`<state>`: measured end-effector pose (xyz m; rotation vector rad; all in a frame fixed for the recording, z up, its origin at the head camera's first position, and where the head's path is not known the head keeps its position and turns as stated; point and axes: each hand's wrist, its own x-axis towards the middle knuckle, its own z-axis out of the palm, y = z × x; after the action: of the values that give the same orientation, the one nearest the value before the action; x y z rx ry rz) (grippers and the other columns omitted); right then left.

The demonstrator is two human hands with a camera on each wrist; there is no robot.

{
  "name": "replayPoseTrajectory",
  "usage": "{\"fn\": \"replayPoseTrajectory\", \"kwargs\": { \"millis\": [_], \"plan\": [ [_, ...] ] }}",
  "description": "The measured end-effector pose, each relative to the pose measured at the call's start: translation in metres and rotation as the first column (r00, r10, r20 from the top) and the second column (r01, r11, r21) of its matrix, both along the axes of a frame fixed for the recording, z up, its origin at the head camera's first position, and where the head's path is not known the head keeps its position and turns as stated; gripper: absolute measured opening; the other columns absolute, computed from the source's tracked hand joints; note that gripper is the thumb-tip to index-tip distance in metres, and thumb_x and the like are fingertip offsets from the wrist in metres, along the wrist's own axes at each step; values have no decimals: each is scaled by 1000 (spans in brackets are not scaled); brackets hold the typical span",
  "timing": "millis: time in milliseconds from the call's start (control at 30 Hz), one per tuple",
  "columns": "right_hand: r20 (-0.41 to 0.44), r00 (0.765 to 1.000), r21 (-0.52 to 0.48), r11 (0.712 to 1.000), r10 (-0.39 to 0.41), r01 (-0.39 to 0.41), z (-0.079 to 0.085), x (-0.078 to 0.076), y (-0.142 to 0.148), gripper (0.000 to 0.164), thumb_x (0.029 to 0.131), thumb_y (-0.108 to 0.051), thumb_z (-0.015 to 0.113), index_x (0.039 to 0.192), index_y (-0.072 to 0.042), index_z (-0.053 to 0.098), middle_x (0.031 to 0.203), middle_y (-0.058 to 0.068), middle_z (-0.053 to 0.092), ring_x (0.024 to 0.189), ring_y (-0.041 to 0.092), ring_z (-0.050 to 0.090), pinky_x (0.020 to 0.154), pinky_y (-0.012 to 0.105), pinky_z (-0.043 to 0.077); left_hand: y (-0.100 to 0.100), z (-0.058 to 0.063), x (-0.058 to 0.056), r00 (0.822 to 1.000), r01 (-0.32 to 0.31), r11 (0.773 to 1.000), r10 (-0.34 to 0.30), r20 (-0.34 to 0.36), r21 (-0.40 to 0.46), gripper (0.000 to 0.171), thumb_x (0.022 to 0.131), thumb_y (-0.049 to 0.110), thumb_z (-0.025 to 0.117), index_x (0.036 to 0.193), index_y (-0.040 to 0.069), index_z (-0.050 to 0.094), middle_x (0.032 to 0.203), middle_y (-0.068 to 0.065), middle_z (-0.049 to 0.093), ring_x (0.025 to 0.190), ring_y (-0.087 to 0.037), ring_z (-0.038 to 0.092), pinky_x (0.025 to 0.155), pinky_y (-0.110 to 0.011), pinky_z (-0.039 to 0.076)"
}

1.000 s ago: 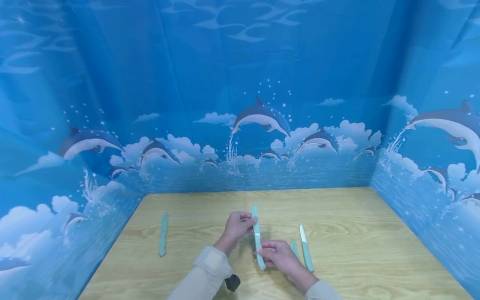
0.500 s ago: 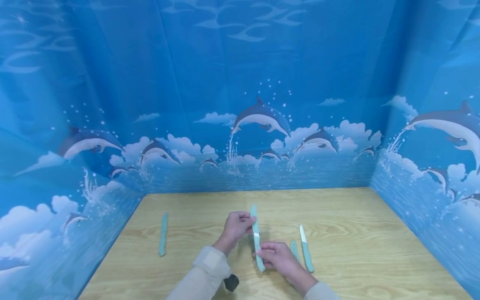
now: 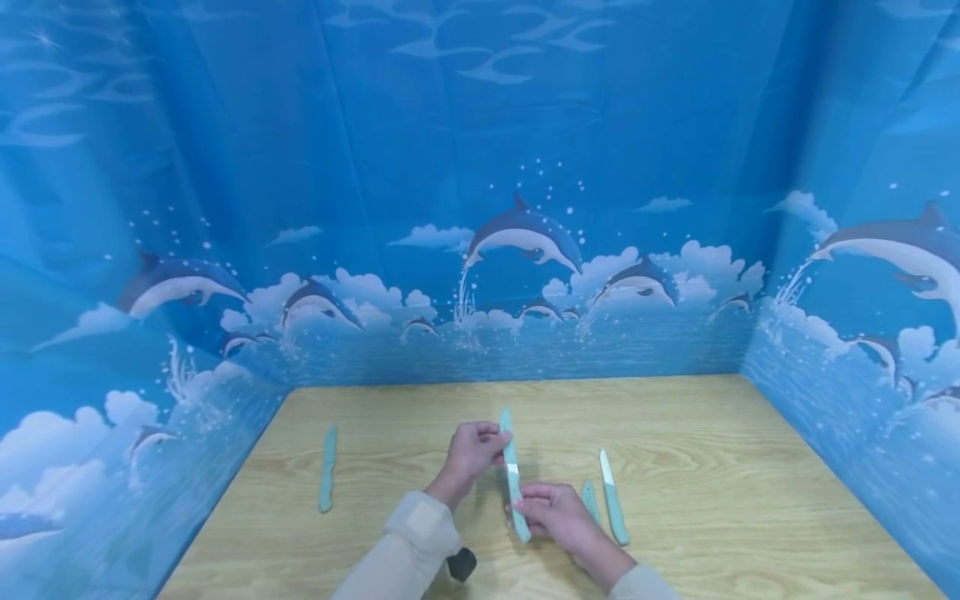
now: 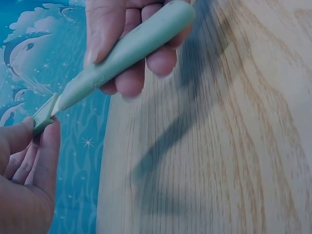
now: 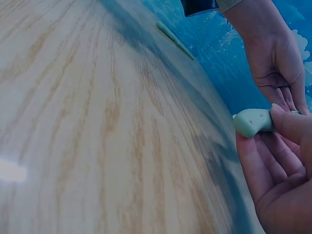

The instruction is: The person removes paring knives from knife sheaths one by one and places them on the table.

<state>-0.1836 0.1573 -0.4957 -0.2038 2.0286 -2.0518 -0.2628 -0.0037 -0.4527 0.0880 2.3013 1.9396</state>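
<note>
In the head view my left hand [image 3: 471, 454] pinches a mint-green blade sheath [image 3: 506, 423] between thumb and fingers. Below it, my right hand [image 3: 558, 512] grips the mint-green handle of a small knife [image 3: 517, 507]. A short strip of pale blade shows between sheath and handle; the rest of the blade is inside the sheath. Both are held above the table. The left wrist view shows the sheath [image 4: 45, 117] at the fingertips and the knife handle [image 4: 126, 54] running across the other hand's fingers. Only the handle's butt [image 5: 249, 123] shows clearly in the right wrist view.
On the wood-grain table [image 3: 720, 467], an unsheathed knife [image 3: 612, 500] lies right of my right hand, beside a loose green sheath [image 3: 589, 502]. A sheathed knife [image 3: 327, 469] lies at the left. Blue dolphin-print curtains [image 3: 420, 167] stand around the table's back and sides.
The knife and sheath have shifted slightly left and tilt a little more. Marginally more blade shows between them. Both hands keep their holds; the things on the table have not moved.
</note>
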Motion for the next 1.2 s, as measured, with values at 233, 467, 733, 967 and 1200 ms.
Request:
{"fn": "replayPoseTrajectory", "kwargs": {
  "millis": [233,467,733,967,1200],
  "plan": [
    [6,1000,-4,1000,3,-3,-1,-1,0,39,92,-15,65,118,13,57,108,22,69,91,30,71,81,36,60,0,-1,0,1000,-9,1000,9,-13,-9,19,91,10,68,103,-4,66,86,-9,70,73,-15,68,69,-27,61],
    [-5,1000,9,1000,8,-8,-3,0,-1,37,93,-15,64,117,13,58,107,22,69,92,31,70,80,37,60,-1,-1,1,1000,-12,1000,11,-22,-14,19,91,11,68,103,-4,66,87,-9,69,75,-16,67,70,-28,61],
    [4,1000,14,1000,2,-2,-2,1,0,37,92,-16,66,117,12,59,106,20,70,91,29,71,80,36,60,-4,-2,-1,1000,16,999,-16,1,33,23,91,10,68,105,-7,64,89,-12,70,74,-15,68,73,-31,61],
    [-7,1000,5,1000,19,-19,-2,3,1,39,92,-18,66,117,12,58,107,21,69,90,28,71,80,36,60,-8,1,-1,998,39,996,-43,44,80,31,90,11,68,111,-10,60,94,-15,69,75,-16,68,76,-33,61],
    [-2,999,-1,999,36,-36,-4,5,-1,40,94,-20,64,118,11,58,109,21,69,89,28,71,81,35,60,-12,-1,-1,997,43,994,-48,54,96,32,90,13,69,112,-9,61,94,-14,70,75,-15,68,76,-33,61]
  ]
}}
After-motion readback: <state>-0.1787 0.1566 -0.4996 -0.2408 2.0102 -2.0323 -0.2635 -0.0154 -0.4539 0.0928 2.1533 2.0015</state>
